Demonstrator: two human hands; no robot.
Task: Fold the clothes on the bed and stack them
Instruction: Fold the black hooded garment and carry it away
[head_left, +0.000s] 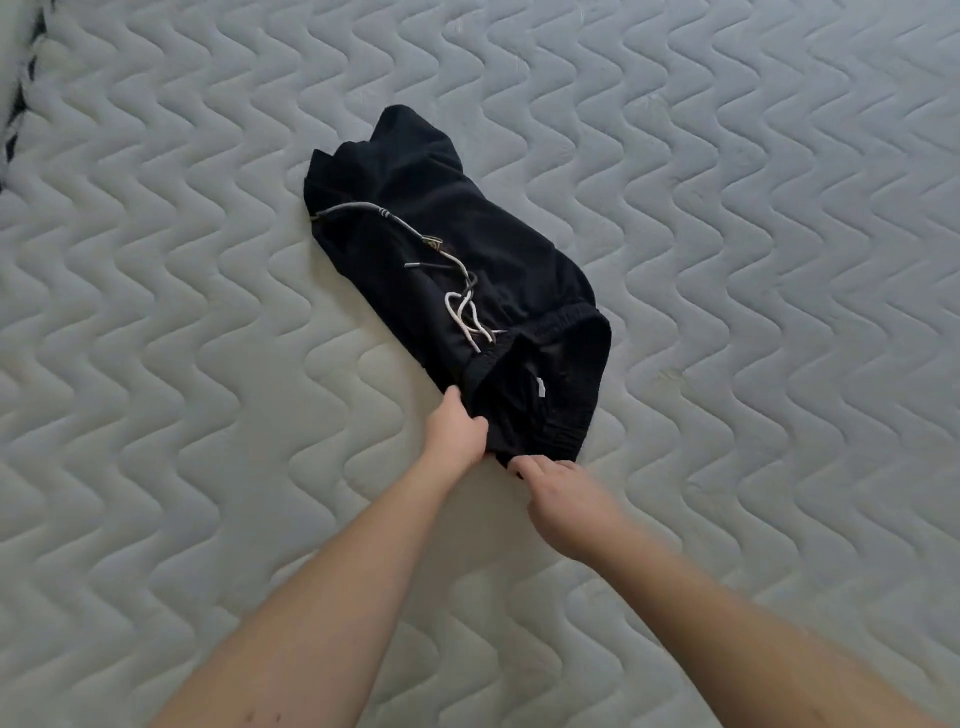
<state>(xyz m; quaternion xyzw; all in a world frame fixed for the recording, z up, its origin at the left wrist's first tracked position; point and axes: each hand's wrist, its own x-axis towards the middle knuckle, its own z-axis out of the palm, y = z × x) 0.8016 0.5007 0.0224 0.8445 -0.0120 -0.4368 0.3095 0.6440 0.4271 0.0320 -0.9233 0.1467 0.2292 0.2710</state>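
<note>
A pair of black shorts (447, 249) lies crumpled on the bed, running from the upper left toward me. Its elastic waistband (561, 410) faces me and gapes open, with a small white label inside. A white and grey drawstring (465, 312) trails loosely over the fabric. My left hand (454, 431) pinches the near left edge of the waistband. My right hand (566, 499) grips the nearest corner of the waistband, fingers curled under the cloth.
The quilted grey mattress (753, 260) with a wavy stitch pattern fills the whole view. A dark striped edge (21, 104) shows at the far left border. No other clothes are in view.
</note>
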